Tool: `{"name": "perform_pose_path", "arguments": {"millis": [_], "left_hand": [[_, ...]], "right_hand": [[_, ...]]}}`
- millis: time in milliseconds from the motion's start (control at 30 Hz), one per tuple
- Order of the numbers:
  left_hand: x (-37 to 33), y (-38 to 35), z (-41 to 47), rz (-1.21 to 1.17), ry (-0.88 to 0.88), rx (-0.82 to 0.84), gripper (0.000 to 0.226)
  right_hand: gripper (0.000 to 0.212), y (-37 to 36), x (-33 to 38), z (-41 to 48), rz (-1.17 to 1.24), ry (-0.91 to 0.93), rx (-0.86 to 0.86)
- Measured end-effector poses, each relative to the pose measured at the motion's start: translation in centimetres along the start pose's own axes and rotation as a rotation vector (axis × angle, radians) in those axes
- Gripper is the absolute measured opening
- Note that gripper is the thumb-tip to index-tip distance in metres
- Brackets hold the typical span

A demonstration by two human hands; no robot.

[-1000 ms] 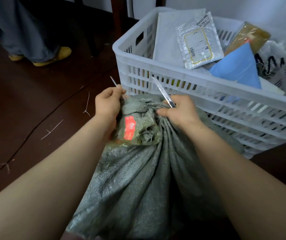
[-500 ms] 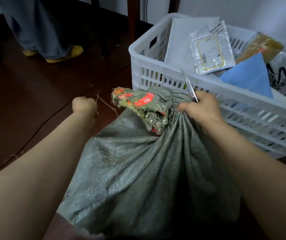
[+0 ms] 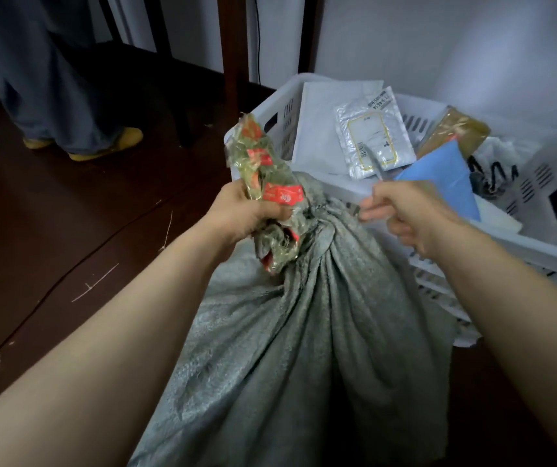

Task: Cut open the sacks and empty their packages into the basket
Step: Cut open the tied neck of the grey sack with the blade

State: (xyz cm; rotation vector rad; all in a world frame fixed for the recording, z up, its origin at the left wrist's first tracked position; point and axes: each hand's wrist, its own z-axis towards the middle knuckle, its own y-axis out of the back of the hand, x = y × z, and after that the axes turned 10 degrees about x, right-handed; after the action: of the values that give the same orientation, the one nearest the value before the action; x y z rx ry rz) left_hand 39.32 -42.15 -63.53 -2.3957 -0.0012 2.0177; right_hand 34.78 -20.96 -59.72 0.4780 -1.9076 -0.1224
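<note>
A grey woven sack (image 3: 304, 332) stands on the floor between my arms, leaning on the white plastic basket (image 3: 536, 246). Its bunched neck (image 3: 260, 163) is wrapped in clear tape with red labels and points up. My left hand (image 3: 240, 214) grips that taped neck just above the gathers. Just right of the neck and off the sack, my right hand (image 3: 415, 214) has its fingers curled round a thin knife; the blurred blade (image 3: 373, 161) sticks up over the basket's rim. In the basket lie a white mailer (image 3: 324, 123), a silver pouch (image 3: 368, 133), a blue packet (image 3: 445, 173) and a brown one (image 3: 455, 129).
Another person's grey trouser legs and yellow shoes (image 3: 112, 143) stand at the back left on the dark wooden floor (image 3: 68, 230). A dark wooden post (image 3: 233, 45) rises behind the basket against a white wall. Loose threads lie on the floor to the left.
My left hand came back from the floor side and took hold of the taped neck, which now stands upright. My right hand let go of the sack's gathers and drew slightly right with the knife.
</note>
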Motion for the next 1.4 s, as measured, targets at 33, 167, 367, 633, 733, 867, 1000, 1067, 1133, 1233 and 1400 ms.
{"name": "perform_pose_path", "arguments": {"millis": [33, 167, 367, 633, 733, 867, 1000, 1067, 1133, 1233, 1400], "left_hand": [[-0.4, -0.4, 0.0, -0.008, -0.008, -0.018, 0.039], [-2.8, -3.1, -0.5, 0.032, -0.059, 0.173, 0.034], [-3.8, -4.4, -0.2, 0.164, -0.070, 0.226, 0.048], [-5.2, -3.3, 0.7, -0.178, 0.019, 0.051, 0.023], [-5.1, -2.8, 0.9, -0.235, 0.010, 0.052, 0.023], [-4.9, -2.2, 0.5, -0.063, 0.028, 0.345, 0.048], [-4.6, -1.8, 0.7, 0.353, 0.146, 0.459, 0.086], [-4.4, -2.1, 0.5, 0.412, 0.226, 0.502, 0.078], [-3.9, -2.2, 0.4, 0.358, 0.228, 0.498, 0.068], [-4.0, -1.7, 0.6, -0.003, 0.157, 0.244, 0.051], [-5.5, -1.4, 0.5, -0.202, 0.100, 0.142, 0.026]], "right_hand": [[0.007, 0.6, 0.5, -0.1, 0.004, 0.053, -0.091], [0.016, 0.0, 2.1, -1.7, 0.017, 0.228, 0.057], [0.031, 0.2, 1.4, -1.0, 0.158, 0.235, -0.012], [0.034, 3.0, 1.6, 0.3, 0.364, 0.163, -0.006], [0.026, 3.2, 2.0, 0.1, 0.377, 0.153, 0.045], [0.014, 3.2, 2.1, 0.0, 0.447, 0.121, 0.224], [0.009, 3.4, 2.1, 0.6, 0.628, 0.154, 0.199], [0.012, 3.6, 2.1, 1.3, 0.760, 0.153, 0.156], [0.017, 4.1, 1.7, 1.7, 0.796, 0.140, 0.131], [0.024, 5.3, 0.7, 2.0, 0.450, 0.145, -0.036], [0.037, 5.2, 0.2, 2.1, -0.246, 0.283, -0.335]]}}
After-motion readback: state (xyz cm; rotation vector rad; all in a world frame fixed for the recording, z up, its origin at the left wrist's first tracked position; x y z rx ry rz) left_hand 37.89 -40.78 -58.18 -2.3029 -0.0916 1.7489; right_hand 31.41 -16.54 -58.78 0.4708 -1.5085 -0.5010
